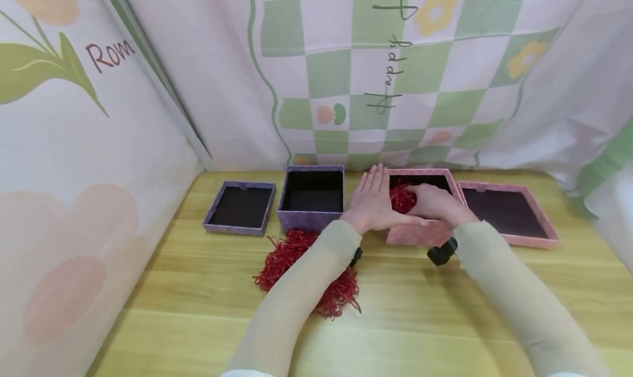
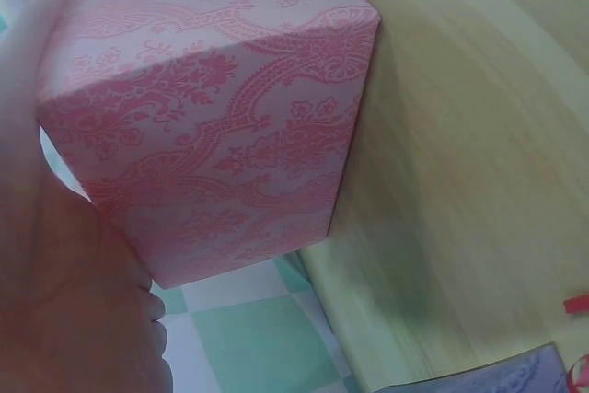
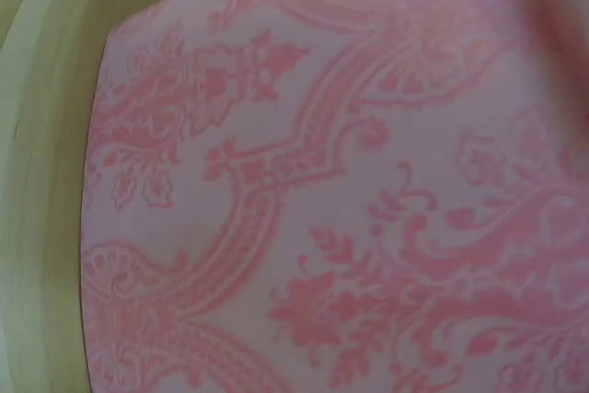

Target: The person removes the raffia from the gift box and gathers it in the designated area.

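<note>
My left hand (image 1: pixel 373 201) lies against the left side of a pink patterned box (image 1: pixel 417 233), its fingers straight and its thumb stretched along the front rim. The left wrist view shows this hand beside the box (image 2: pixel 221 135). Inside the same box, my right hand (image 1: pixel 435 202) holds a tuft of red shredded paper (image 1: pixel 401 198) near the left wall; some of its fingertips are hidden. Only the pink box wall (image 3: pixel 322 181) fills most of the right wrist view. Under my left forearm sits a larger heap of red shredded paper (image 1: pixel 282 261).
A purple box (image 1: pixel 309 220) with a black inside stands left of the pink one. Its purple lid (image 1: pixel 236 230) lies further left, inside up. The pink lid (image 1: pixel 531 240) lies at the right. A patterned curtain (image 1: pixel 326 69) hangs behind the wooden table (image 1: pixel 395 322).
</note>
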Action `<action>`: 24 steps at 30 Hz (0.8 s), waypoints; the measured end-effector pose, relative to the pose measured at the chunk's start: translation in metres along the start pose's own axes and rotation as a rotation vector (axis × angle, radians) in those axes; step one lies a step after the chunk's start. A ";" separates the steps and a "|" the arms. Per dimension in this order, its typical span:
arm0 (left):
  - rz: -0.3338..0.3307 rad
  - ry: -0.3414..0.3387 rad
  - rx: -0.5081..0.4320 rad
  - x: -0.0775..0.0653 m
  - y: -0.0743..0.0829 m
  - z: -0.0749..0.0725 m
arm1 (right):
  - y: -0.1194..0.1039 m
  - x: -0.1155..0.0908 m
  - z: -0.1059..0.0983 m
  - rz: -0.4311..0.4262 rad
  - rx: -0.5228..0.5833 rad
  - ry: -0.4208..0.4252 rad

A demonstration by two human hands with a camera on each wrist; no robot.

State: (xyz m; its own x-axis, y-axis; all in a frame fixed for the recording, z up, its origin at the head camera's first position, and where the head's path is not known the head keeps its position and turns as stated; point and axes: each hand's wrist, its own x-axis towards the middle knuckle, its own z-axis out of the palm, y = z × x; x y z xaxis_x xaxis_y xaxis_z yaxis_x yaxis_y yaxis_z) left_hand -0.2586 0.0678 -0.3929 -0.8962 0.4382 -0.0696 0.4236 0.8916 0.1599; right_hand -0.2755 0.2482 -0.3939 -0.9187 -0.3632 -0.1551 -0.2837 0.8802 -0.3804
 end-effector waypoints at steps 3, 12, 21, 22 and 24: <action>0.004 0.003 -0.007 -0.001 0.001 0.000 | 0.000 -0.001 0.001 0.009 -0.006 -0.016; 0.003 0.014 0.000 -0.001 0.000 0.002 | -0.004 -0.003 0.004 -0.030 -0.096 -0.008; 0.005 0.015 0.002 -0.002 0.001 0.001 | 0.000 -0.001 0.007 -0.067 -0.123 0.022; 0.006 0.016 0.002 -0.002 0.001 0.001 | 0.001 0.000 0.007 -0.074 -0.122 0.026; 0.005 0.020 0.002 -0.002 0.002 0.001 | 0.001 0.000 0.007 -0.077 -0.113 0.028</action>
State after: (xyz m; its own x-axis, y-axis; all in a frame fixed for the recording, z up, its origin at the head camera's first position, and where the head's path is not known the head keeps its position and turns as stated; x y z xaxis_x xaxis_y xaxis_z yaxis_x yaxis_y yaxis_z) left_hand -0.2564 0.0687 -0.3939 -0.8964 0.4406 -0.0492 0.4286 0.8896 0.1582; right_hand -0.2743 0.2474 -0.4006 -0.8998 -0.4240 -0.1031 -0.3818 0.8793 -0.2846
